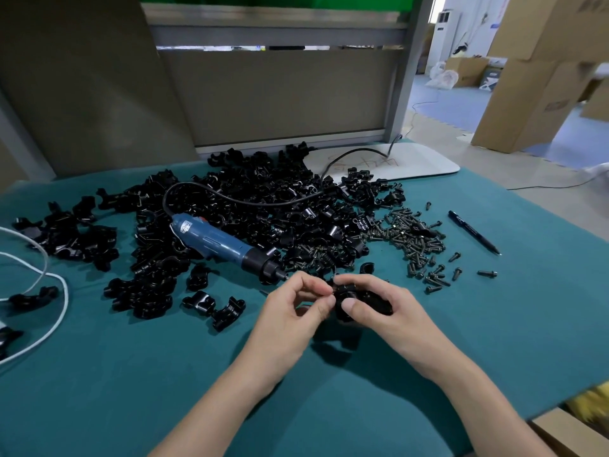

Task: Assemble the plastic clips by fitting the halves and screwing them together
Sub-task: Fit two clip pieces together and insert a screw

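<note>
While the blue screwdriver (214, 240) lies on the clip pile (263, 199) at centre left, the left hand (293, 311) pinches the left edge of a black clip (349, 293) at lower centre, the right hand (389, 311) grips its other side, and screws (412, 235) and a pen (474, 233) sit mid right

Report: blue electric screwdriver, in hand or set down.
Set down: the screwdriver lies on the black plastic clip pile; left hand and right hand hold a black clip.

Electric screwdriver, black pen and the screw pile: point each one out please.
electric screwdriver (211, 240): head view, middle of its blue body.
black pen (474, 233): head view, midway along the barrel.
screw pile (408, 234): head view, centre of the heap.
</note>
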The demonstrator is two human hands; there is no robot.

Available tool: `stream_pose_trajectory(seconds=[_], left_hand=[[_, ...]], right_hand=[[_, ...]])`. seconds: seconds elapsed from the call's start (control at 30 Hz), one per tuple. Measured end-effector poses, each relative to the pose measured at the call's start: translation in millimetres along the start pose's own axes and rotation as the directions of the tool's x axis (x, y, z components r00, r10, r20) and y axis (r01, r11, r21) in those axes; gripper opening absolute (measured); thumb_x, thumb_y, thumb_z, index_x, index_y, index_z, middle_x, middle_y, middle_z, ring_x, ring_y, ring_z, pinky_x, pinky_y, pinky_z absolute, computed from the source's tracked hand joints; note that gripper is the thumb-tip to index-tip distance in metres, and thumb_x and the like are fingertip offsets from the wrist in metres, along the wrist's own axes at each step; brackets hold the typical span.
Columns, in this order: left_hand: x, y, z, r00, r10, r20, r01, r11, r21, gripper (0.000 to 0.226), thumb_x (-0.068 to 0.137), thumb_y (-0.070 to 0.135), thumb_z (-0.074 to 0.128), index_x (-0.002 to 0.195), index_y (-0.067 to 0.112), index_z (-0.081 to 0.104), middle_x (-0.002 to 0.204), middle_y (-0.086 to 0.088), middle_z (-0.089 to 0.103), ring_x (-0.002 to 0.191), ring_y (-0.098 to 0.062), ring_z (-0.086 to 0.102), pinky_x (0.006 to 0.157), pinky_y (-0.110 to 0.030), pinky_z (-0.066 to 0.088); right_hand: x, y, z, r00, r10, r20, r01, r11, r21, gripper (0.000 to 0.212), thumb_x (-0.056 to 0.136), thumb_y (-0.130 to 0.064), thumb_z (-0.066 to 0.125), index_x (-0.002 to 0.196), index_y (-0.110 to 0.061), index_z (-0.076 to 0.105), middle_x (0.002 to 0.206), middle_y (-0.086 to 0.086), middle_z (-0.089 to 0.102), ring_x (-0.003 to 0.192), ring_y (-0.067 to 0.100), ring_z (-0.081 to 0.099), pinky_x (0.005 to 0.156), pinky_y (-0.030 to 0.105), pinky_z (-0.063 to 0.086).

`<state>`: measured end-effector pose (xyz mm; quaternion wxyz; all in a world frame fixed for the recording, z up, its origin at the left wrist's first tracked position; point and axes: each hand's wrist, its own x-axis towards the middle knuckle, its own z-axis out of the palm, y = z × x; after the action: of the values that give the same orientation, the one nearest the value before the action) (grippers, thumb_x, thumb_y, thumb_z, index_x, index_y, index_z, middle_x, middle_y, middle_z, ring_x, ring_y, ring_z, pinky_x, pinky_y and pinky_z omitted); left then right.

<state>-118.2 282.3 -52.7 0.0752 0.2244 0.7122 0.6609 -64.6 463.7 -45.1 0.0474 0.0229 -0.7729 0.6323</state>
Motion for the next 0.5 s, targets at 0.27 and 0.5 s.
stream_pose_trajectory(seconds=[0.27, 0.5], left_hand=[[50.7, 26.9, -13.3, 0.983, 0.183, -0.035, -0.114, 0.741, 0.662, 0.014, 0.104, 0.028, 0.051, 0.107, 0.029, 0.065, 0.101, 0.015, 0.065, 0.092, -0.002, 0.057, 0.082, -0.014, 0.041], [128.0, 28.5, 0.0, 0.968, -0.183, 0.175, -0.158, 0.104, 0.982, 0.019, 0.1, 0.004, 0.051, 0.112, 0.008, 0.066, 0.11, -0.009, 0.066, 0.105, -0.03, 0.06, 0.086, -0.042, 0.052]], right_hand=[[7.7, 6.7, -6.0, 0.983, 0.078, -0.167, -0.004, 0.915, 0.404, 0.025, 0.085, -0.03, 0.075, 0.108, -0.022, 0.079, 0.113, 0.011, 0.077, 0.109, 0.026, 0.074, 0.084, 0.031, 0.061], [15.0, 8.5, -19.0, 0.929, 0.231, -0.288, 0.031, 0.728, 0.685, 0.034, 0.082, -0.023, 0.072, 0.108, -0.001, 0.076, 0.114, 0.023, 0.074, 0.098, 0.032, 0.074, 0.077, 0.032, 0.062]])
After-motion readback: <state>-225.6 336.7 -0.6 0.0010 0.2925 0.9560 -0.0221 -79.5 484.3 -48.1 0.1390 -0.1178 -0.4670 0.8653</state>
